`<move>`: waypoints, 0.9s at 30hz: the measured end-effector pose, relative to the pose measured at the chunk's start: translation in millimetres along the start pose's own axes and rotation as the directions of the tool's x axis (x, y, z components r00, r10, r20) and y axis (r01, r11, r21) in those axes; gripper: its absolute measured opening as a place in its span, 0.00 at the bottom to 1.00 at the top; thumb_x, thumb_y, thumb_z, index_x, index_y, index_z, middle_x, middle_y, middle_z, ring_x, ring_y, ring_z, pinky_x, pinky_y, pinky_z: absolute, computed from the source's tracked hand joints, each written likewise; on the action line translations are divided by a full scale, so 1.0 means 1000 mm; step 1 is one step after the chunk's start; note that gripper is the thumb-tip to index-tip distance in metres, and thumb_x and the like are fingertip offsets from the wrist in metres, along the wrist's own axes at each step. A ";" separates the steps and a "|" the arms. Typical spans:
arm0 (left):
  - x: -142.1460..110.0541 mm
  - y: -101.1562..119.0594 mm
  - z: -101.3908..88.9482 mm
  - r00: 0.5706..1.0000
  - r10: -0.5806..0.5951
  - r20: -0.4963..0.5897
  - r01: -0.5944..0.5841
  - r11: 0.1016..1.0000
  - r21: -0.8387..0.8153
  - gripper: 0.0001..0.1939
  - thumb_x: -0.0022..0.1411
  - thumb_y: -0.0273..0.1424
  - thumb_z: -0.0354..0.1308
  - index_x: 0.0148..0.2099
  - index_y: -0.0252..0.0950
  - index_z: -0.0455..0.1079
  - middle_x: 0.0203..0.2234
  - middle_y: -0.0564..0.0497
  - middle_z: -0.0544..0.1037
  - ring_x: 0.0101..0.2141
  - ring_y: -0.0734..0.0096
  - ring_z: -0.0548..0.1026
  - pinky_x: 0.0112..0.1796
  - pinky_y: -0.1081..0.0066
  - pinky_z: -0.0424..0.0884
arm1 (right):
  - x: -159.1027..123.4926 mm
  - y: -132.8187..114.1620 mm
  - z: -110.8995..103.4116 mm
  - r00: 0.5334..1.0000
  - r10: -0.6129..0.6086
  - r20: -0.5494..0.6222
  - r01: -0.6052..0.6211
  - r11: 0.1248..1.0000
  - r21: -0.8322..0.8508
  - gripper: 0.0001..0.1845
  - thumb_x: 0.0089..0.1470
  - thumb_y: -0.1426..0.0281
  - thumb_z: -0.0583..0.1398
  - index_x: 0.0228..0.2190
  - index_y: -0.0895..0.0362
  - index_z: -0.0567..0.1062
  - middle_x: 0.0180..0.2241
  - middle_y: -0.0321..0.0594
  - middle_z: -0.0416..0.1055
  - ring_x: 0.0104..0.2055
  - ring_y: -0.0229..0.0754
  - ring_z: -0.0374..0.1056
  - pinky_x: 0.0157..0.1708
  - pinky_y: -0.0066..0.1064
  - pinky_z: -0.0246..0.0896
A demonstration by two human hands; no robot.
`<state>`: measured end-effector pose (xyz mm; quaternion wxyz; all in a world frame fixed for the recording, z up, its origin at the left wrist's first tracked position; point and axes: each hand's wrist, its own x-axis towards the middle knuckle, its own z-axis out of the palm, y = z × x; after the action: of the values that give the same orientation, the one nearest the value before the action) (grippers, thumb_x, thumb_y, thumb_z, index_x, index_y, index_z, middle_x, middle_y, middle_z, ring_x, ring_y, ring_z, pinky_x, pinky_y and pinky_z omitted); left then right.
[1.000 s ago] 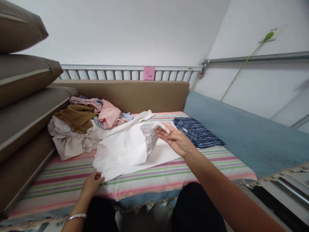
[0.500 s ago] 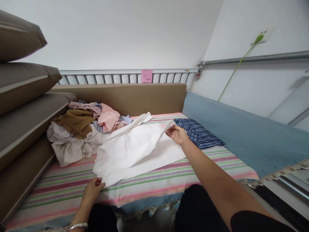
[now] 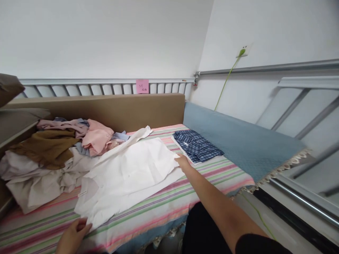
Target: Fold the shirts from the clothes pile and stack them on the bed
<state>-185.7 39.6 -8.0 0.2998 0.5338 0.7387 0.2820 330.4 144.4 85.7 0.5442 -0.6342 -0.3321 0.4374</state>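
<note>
A white shirt [image 3: 129, 167] lies spread on the striped bedsheet [image 3: 164, 197], its neckline and small label towards the left. My left hand [image 3: 72, 235] pinches the near corner of the shirt at its shoulder or sleeve end. At the other end, my right hand [image 3: 182, 163] grips the shirt's edge with thumb and fingers closed on it. Just beyond that hand sits a folded dark blue checked garment [image 3: 197, 145], with a white edge showing beneath it.
Crumpled clothes are heaped at the left, among them a brown garment [image 3: 50, 148] and a pink garment [image 3: 97, 135]. Beige cushions [image 3: 106, 111] line the back and left. A blue padded cover [image 3: 227, 134] borders the right. A green cord [image 3: 225, 86] hangs from the wall socket.
The view has swung right. My right hand has lowered the shirt's raised edge towards the bed, and the cloth now lies flatter. The left hand keeps its pinch on the near corner.
</note>
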 end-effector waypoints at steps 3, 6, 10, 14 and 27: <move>0.001 0.000 0.000 1.000 -0.020 0.009 0.020 1.000 -0.001 0.21 0.35 0.49 0.56 0.29 0.39 0.68 0.27 0.47 0.80 0.36 0.53 0.77 0.40 0.61 0.70 | 0.011 -0.009 -0.005 0.998 -0.026 0.063 0.024 0.999 0.037 0.23 0.45 0.71 0.62 0.45 0.52 0.69 0.35 0.37 0.74 0.33 0.40 0.71 0.34 0.34 0.68; 0.000 0.003 -0.002 0.999 -0.042 -0.010 0.043 0.999 0.030 0.21 0.35 0.50 0.55 0.28 0.40 0.68 0.25 0.48 0.79 0.34 0.53 0.77 0.39 0.61 0.70 | 0.017 0.000 -0.018 0.997 0.018 0.074 -0.019 1.000 0.008 0.22 0.44 0.70 0.63 0.45 0.53 0.70 0.34 0.37 0.74 0.34 0.40 0.71 0.34 0.34 0.69; -0.003 0.010 -0.004 0.998 -0.056 -0.009 0.057 0.994 0.096 0.20 0.36 0.51 0.53 0.27 0.40 0.68 0.25 0.49 0.79 0.34 0.52 0.76 0.38 0.61 0.69 | 0.022 0.029 -0.032 0.993 0.117 -0.004 -0.117 0.987 -0.109 0.20 0.42 0.74 0.65 0.40 0.58 0.71 0.32 0.38 0.72 0.32 0.39 0.69 0.32 0.35 0.68; -0.003 0.013 -0.004 0.998 -0.064 -0.001 0.063 0.989 0.135 0.19 0.38 0.50 0.53 0.26 0.41 0.67 0.23 0.50 0.79 0.33 0.52 0.76 0.37 0.61 0.68 | 0.030 0.043 -0.034 0.993 0.113 -0.034 -0.118 0.969 -0.215 0.19 0.42 0.74 0.64 0.40 0.59 0.71 0.32 0.38 0.71 0.32 0.38 0.68 0.31 0.35 0.68; -0.047 0.083 0.017 0.896 0.357 -0.263 -0.236 0.887 0.397 0.21 0.54 0.38 0.47 0.48 0.34 0.66 0.47 0.39 0.74 0.49 0.52 0.70 0.52 0.56 0.63 | -0.029 0.021 0.002 0.867 -0.431 0.250 0.470 0.542 -0.696 0.21 0.53 0.70 0.56 0.50 0.56 0.70 0.59 0.46 0.57 0.64 0.48 0.45 0.63 0.44 0.32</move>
<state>-110.0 18.6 48.4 0.0237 0.6322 0.7251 0.2721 315.4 115.3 70.4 0.3261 -0.6805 -0.6440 0.1256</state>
